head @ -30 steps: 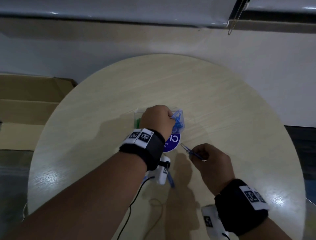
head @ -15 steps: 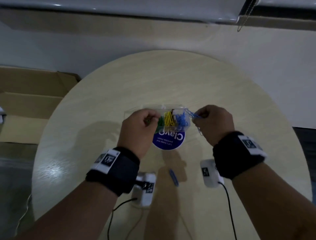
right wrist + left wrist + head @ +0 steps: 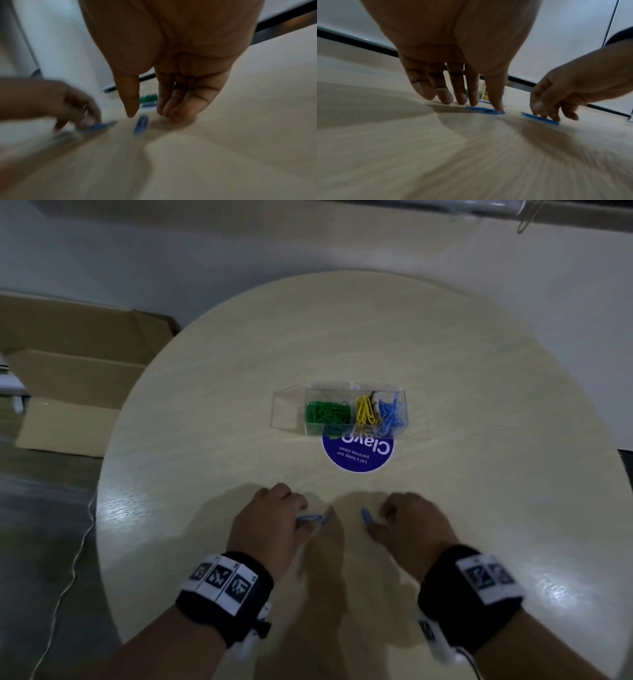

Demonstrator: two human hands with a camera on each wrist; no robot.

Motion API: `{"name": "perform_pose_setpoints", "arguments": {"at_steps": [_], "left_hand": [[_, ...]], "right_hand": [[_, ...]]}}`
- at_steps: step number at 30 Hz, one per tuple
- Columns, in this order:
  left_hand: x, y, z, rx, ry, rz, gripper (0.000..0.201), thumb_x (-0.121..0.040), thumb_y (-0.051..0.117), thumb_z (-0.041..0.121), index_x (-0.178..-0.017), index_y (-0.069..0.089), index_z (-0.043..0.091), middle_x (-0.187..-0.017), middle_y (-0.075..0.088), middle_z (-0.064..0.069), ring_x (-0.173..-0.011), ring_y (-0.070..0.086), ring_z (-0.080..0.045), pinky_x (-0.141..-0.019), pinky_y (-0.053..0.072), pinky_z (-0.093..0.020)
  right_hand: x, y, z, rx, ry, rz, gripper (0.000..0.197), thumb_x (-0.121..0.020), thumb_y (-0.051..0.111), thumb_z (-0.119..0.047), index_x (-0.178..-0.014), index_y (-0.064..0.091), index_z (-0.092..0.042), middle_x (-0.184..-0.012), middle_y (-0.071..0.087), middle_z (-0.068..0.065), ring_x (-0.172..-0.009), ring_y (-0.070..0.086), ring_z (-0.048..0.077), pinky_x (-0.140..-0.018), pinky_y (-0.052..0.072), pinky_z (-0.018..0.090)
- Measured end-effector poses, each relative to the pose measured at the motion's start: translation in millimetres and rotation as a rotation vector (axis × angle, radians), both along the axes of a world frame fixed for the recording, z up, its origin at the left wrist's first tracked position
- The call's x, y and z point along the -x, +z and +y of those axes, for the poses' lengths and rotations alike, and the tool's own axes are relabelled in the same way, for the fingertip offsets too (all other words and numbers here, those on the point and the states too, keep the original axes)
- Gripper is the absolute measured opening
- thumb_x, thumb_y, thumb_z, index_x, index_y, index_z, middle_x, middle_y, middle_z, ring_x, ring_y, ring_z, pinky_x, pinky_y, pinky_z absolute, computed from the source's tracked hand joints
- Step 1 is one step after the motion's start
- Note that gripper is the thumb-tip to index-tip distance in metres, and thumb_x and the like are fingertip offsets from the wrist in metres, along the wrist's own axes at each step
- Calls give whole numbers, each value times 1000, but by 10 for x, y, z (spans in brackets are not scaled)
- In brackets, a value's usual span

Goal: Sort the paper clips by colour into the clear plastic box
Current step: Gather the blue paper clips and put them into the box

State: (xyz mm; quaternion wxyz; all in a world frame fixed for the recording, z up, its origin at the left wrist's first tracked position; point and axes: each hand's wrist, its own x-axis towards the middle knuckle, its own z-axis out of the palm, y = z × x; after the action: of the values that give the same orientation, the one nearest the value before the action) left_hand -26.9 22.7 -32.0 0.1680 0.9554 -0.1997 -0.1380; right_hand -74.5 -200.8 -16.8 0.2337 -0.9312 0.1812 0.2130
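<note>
Paper clips, both blue: one lies under the left hand thumb's tip, fingers straight. Another lies flat under the right hand fingertips, loosely bent.

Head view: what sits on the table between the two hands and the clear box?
Only the round blue sticker, partly under the clear box. Otherwise bare table separates the box from the left hand and right hand.

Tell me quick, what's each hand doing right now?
Left hand: open, thumb pressing a blue paper clip flat on the table.
Right hand: open, reaching at another blue clip, not gripping it.
</note>
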Motion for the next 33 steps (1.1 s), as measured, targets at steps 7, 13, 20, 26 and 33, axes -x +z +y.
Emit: {"name": "perform_pose_setpoints", "arguments": {"at_steps": [7,13,20,26,33], "left_hand": [[39,-42,-3,-81,-102,21,9,-78,71,13,-82,65,19,-85,57,1,-77,56,-22,-62,49,-35],[66,32,-46,-243,-188,41,13,-72,70,13,-79,59,18,-82,56,-3,-76,55,-24,-58,47,-35],[-57,248,-218,-61,-134,214,4,-87,61,27,-86,57,27,-90,62,4,-87,59,-19,-75,45,-32],[-546,501,-823,350,93,112,4,-84,71,22,-87,68,22,-77,67,9,-71,63,-6,-68,50,-22],[-1141,538,-1521,421,213,44,11,-84,71,19,-94,68,17,-90,71,0,-84,66,-17,-78,54,-29]], "right_hand": [[133,-115,54,-29,79,-33,6,-82,60,-26,-87,61,-23,-95,52,0,-93,57,24,-75,43,29],[130,-85,57,-15,138,-50,5,-87,50,-25,-86,54,-23,-98,59,2,-94,56,25,-73,38,28],[129,19,-114,-90,-7,-110,6,-83,56,-27,-80,58,-22,-85,66,-2,-83,60,23,-69,47,30],[-26,181,-502,-123,-223,-314,18,-75,71,-36,-69,57,-27,-62,61,-11,-60,57,8,-55,43,24],[-397,316,-797,-156,-348,-451,18,-73,78,-24,-72,60,-23,-63,62,-10,-60,58,5,-51,38,14]]}}
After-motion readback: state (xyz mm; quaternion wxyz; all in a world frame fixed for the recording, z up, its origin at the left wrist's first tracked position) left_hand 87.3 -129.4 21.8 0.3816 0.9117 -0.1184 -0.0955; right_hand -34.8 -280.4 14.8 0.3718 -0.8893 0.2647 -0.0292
